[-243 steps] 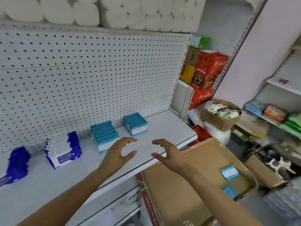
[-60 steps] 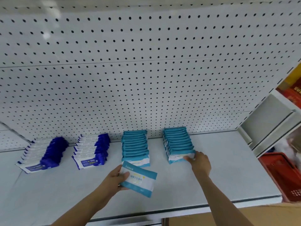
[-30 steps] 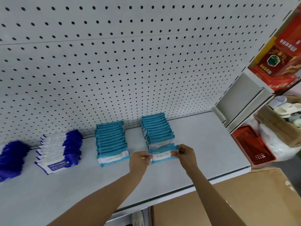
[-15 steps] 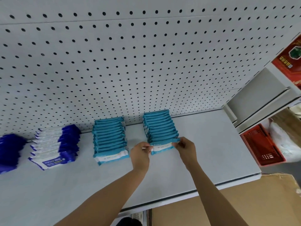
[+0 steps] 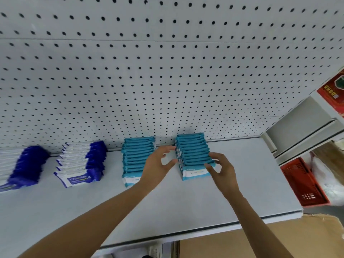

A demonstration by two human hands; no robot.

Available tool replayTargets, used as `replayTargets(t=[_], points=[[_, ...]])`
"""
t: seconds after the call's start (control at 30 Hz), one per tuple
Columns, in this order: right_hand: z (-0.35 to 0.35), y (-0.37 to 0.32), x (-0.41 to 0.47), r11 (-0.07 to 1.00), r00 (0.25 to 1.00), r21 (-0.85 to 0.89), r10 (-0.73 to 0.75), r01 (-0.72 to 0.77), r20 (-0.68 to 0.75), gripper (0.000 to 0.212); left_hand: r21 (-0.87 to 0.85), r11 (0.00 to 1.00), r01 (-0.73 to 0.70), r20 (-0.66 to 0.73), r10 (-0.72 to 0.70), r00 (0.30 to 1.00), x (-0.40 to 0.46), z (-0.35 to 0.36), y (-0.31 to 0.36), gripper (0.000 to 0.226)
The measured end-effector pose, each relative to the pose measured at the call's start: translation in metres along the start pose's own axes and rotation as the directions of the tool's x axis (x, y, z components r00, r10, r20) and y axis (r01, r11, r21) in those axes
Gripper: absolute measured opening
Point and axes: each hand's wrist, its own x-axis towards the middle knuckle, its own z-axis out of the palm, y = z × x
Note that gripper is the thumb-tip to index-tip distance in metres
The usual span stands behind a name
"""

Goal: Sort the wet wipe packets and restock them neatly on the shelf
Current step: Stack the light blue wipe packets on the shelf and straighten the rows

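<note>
Two teal wet wipe rows (image 5: 193,155) stand beside the pegboard (image 5: 167,71); left hand (image 5: 158,164) and right hand (image 5: 221,169), now spread, have released the front packet (image 5: 195,173).

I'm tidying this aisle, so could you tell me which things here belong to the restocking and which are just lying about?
Job: right teal packet row, left teal packet row, dark blue packet rows, shelf.
Lying about: red basket, red box, cardboard box.

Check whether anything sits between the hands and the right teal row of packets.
Nothing visible does. The left hand and right hand flank the right teal row, the right fingers at its front packet.
</note>
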Motion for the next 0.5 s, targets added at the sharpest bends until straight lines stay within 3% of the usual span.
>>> replayTargets(t=[0.17,0.33,0.5], points=[[0.023,-0.074,-0.007,0.995,0.990,0.037,-0.091,0.088,0.111,0.039,-0.075,0.990,-0.121,0.055,0.125,0.991,-0.006,-0.070,0.011,0.036],[0.065,-0.146,-0.018,0.977,0.961,0.021,-0.214,0.214,0.175,0.040,-0.095,0.990,-0.103,0.063,0.109,0.992,-0.030,-0.151,0.007,0.037],[0.126,-0.209,-0.034,0.942,0.906,0.002,-0.323,0.336,0.272,0.039,-0.010,0.987,-0.163,0.011,0.163,0.986,-0.059,-0.235,-0.020,0.042]])
